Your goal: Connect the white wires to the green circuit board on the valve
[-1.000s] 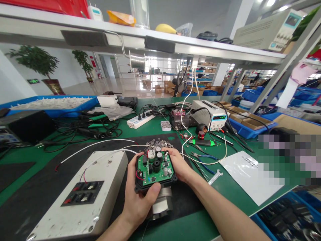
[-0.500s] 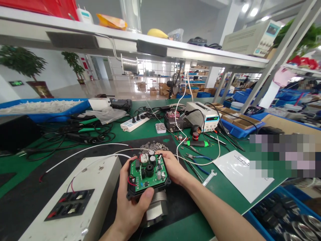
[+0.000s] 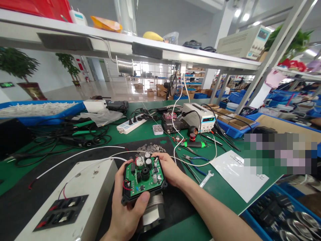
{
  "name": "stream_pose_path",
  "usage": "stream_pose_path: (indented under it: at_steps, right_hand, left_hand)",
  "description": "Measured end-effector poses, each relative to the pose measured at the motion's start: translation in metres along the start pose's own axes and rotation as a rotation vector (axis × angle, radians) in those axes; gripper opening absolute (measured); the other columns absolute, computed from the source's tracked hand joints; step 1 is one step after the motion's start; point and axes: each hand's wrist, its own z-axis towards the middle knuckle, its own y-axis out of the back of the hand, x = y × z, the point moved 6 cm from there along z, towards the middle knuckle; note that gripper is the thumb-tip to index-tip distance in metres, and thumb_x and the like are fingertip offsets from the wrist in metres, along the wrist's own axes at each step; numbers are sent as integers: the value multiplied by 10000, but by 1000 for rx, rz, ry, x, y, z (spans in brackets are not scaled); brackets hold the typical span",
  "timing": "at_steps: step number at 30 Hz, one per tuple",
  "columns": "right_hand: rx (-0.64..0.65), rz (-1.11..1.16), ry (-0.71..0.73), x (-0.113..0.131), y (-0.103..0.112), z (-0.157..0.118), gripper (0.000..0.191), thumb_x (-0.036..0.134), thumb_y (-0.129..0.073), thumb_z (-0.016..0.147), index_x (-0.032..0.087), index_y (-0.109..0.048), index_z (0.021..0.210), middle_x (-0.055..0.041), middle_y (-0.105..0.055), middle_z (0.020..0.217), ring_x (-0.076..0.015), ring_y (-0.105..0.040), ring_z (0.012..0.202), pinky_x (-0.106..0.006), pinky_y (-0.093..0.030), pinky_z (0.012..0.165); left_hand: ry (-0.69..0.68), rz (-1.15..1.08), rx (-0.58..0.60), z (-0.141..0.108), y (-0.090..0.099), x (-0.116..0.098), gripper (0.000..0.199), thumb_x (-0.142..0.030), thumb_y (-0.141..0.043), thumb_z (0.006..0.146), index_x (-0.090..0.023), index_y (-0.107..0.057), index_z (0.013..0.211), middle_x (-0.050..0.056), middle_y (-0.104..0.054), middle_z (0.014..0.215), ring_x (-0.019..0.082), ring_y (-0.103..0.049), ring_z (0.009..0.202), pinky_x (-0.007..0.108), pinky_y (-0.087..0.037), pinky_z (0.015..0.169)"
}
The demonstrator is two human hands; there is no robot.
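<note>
two part-closed hands, left (image 3: 124, 206) and right (image 3: 170, 170), grip a black housing (image 3: 164, 185) near the bench's (image 3: 185, 227) front edge, presumably so its circuit board (image 3: 148, 181) faces up.

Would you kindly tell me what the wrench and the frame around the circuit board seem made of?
Wrench: probably steel or similar metal, fairly shiny, judging by its bright silver-grey surface.
Frame: likely moulded plastic with a matt finish, given its even, dull black surface; painted metal is possible too.
</note>
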Motion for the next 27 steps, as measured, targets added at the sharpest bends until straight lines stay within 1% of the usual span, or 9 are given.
stream_pose_path:
  at_steps: [4,8,13,18,22,27]
  right_hand:
    - [1,1,-1,-1,1,0,83,254,-635,715,198,-600,664,57,-546,573,-83,-437,494,-216,-322,517]
    - [-1,-4,-2,0,1,0,60,243,-624,705,196,-608,672,54,-552,576,-84,-445,500,-213,-326,519]
    - [-2,-10,2,1,0,0,90,270,-629,693,194,-597,656,55,-541,559,-82,-433,496,-209,-324,517]
    - [4,-17,3,1,-1,0,99,278,-604,684,195,-579,637,58,-520,532,-81,-424,495,-204,-312,520]
    - [26,-17,3,0,-2,0,119,274,-584,701,199,-555,613,57,-505,511,-86,-432,504,-205,-331,536]
    - [1,-13,2,-2,2,2,79,270,-621,705,195,-603,686,61,-542,558,-81,-438,497,-202,-321,524]
  left_hand:
    - [2,-1,0,0,0,-2,709,-496,-740,902,-264,-462,1512,88,-585,1407,292,-621,1239,373,-558,1016]
    - [19,-10,-38,0,-2,-6,688,-512,-749,892,-261,-498,1481,77,-606,1388,271,-632,1216,341,-546,1002]
    - [10,14,-64,1,-2,-7,691,-532,-762,882,-258,-518,1468,73,-618,1381,267,-636,1212,323,-547,994]
    - [-9,37,-60,1,0,-4,685,-529,-749,895,-276,-509,1485,58,-627,1370,243,-650,1188,287,-555,969]
    - [-28,52,-37,1,1,1,710,-503,-754,896,-273,-487,1511,61,-613,1399,244,-640,1208,281,-550,972]
    - [-36,62,-45,3,0,-4,677,-529,-742,902,-279,-508,1486,44,-635,1368,224,-647,1198,258,-542,983]
